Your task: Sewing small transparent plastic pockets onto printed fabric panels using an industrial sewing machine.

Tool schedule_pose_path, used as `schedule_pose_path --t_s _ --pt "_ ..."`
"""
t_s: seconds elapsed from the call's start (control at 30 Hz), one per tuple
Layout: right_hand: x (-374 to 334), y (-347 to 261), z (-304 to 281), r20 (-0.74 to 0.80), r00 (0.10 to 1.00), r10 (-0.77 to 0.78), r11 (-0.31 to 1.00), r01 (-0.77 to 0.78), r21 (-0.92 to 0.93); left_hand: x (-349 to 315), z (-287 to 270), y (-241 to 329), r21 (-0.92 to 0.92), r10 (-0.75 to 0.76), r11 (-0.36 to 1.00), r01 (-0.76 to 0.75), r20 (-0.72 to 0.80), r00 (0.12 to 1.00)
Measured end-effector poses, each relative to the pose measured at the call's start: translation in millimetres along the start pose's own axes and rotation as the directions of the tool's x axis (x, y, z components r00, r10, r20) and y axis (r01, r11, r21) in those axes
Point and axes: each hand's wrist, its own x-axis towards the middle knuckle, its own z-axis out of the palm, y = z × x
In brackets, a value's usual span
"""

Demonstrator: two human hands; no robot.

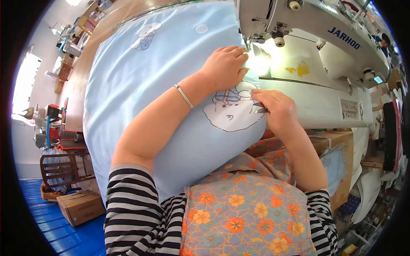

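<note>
A large stuffed light-blue cushion (pixel 145 72) printed with white cartoon figures lies across the table and my lap. My left hand (pixel 225 66) rests flat on its edge, fingers together, right beside the needle area of a white industrial sewing machine (pixel 316 64). A thin silver bangle (pixel 184 96) circles that wrist. My right hand (pixel 275 109) pinches the cushion's seam edge against the machine bed, just below the lit needle area. Both forearms come out of striped black-and-white sleeves.
A floral apron (pixel 247 217) covers my lap. A wooden table (pixel 79 85) runs behind the cushion. At the lower left a cardboard box (pixel 80 207) and a wooden rack (pixel 64 168) stand on the blue floor. Fabric and boxes pile up at right.
</note>
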Motion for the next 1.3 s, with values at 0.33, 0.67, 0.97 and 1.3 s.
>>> schedule_pose_path --t_s 0.33,0.67,0.97,1.3 --pt "-74.5 37.3 -96.8 0.163 0.961 0.224 0.963 -0.244 0.115 -85.2 -53.8 -103.5 0.124 -0.385 0.914 0.387 -0.037 0.922" --pt "-102.9 40.3 -125.9 0.068 0.944 0.324 0.939 -0.329 0.098 -254.6 -148.0 -220.2 0.143 -0.906 0.348 0.926 -0.203 0.372" --pt "-114.0 51.9 -129.4 0.019 0.94 0.34 0.94 -0.34 0.029 -287.5 -152.7 -201.9 0.018 -0.922 0.362 0.932 -0.139 0.361" --pt "-95.3 53.9 -129.8 0.038 0.929 0.368 0.93 -0.368 -0.002 -267.6 -139.0 -224.5 0.137 -0.909 0.317 0.939 -0.238 0.342"
